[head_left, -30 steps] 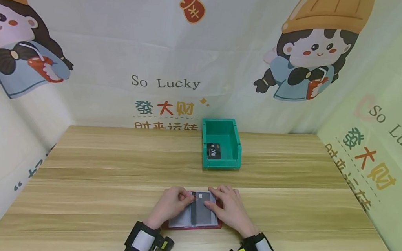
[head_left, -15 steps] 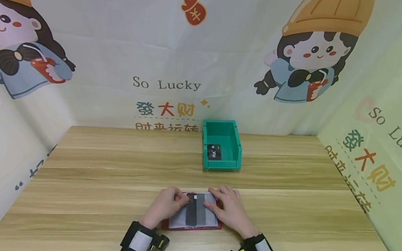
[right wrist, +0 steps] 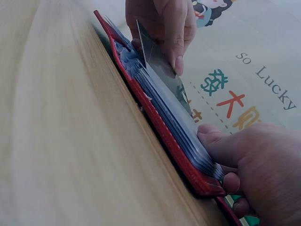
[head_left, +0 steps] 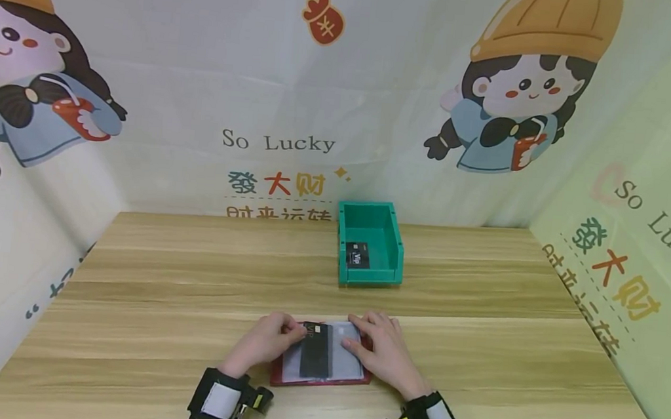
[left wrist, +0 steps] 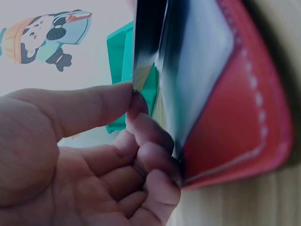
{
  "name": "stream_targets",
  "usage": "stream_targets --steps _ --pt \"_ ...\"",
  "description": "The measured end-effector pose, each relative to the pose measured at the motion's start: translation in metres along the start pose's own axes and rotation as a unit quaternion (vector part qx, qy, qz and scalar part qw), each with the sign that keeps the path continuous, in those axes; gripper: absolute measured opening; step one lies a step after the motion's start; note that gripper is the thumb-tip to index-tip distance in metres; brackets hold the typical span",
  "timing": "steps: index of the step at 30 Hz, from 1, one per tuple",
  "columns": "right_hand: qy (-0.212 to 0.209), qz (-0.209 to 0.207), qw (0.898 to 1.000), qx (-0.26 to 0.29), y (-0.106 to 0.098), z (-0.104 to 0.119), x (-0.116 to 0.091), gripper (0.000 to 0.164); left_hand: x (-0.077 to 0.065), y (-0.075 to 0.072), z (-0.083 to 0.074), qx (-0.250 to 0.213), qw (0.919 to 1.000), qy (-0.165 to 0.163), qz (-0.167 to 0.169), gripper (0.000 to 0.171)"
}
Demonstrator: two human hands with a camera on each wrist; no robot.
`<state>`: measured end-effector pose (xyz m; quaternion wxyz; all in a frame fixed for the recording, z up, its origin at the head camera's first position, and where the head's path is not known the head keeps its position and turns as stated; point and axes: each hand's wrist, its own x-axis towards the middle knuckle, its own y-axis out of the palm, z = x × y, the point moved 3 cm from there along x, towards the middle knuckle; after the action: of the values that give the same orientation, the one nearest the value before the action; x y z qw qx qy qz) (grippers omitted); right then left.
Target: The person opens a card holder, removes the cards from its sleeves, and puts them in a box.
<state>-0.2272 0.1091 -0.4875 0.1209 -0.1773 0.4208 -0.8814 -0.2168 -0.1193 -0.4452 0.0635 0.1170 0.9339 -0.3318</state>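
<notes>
A red card holder (head_left: 319, 384) lies spread on the table, its clear plastic sleeves (head_left: 351, 365) facing up. My left hand (head_left: 269, 339) pinches the top left corner of a black VIP card (head_left: 315, 354) between thumb and fingers. The card's right edge overlaps a clear sleeve. Seen from the right wrist, the card (right wrist: 162, 70) stands tilted up from the stack of sleeves (right wrist: 174, 127). At the holder's right side my right hand (head_left: 384, 348) grips it, thumb on the sleeves and fingers around the edge. In the left wrist view the red cover (left wrist: 230, 108) shows white stitching.
Behind the holder, a green bin (head_left: 370, 279) stands on the wooden table (head_left: 188, 277). Inside it lies another black Vip card (head_left: 358, 255). A printed cloth backdrop (head_left: 379, 108) rises along the table's back and sides.
My left hand has moved left, drawing the black card leftward so more of it shows. My right hand has stayed on the holder's right side.
</notes>
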Motion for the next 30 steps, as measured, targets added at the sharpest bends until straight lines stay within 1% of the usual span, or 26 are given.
stream_targets --steps 6,10,14,17,20,23,25,28,30 --pt "-0.001 -0.003 1.0 0.001 0.0 0.0 -0.001 0.046 0.002 -0.006 0.007 -0.011 0.9999 -0.004 0.011 0.02" --pt "-0.002 -0.005 1.0 0.003 0.0 0.0 -0.001 0.046 0.001 -0.011 0.009 -0.02 0.9998 0.005 0.003 0.02" --pt "-0.006 -0.006 1.0 0.003 -0.001 0.0 -0.001 0.046 0.001 -0.015 0.008 -0.039 0.9991 0.014 -0.009 0.021" --pt "-0.009 -0.01 1.0 0.006 -0.001 0.0 -0.001 0.045 0.002 -0.015 0.005 -0.053 0.9983 0.026 -0.005 0.022" --pt "-0.013 -0.02 1.0 0.009 -0.001 0.0 -0.001 0.043 0.004 -0.011 0.002 -0.063 0.9972 0.039 0.01 0.025" --pt "-0.019 -0.035 0.999 0.014 -0.001 0.0 -0.001 0.032 0.005 -0.005 -0.002 -0.072 0.996 0.05 0.017 0.025" --pt "-0.027 -0.042 0.999 0.018 -0.001 0.0 -0.001 0.021 0.005 0.0 -0.004 -0.072 0.9955 0.06 0.014 0.024" --pt "-0.031 -0.049 0.998 0.033 -0.001 -0.001 -0.001 0.008 0.005 0.008 -0.006 -0.069 0.9951 0.071 -0.001 0.024" --pt "-0.023 -0.047 0.997 0.052 -0.002 -0.001 -0.001 0.01 0.006 0.012 -0.006 -0.065 0.9951 0.074 -0.012 0.023"
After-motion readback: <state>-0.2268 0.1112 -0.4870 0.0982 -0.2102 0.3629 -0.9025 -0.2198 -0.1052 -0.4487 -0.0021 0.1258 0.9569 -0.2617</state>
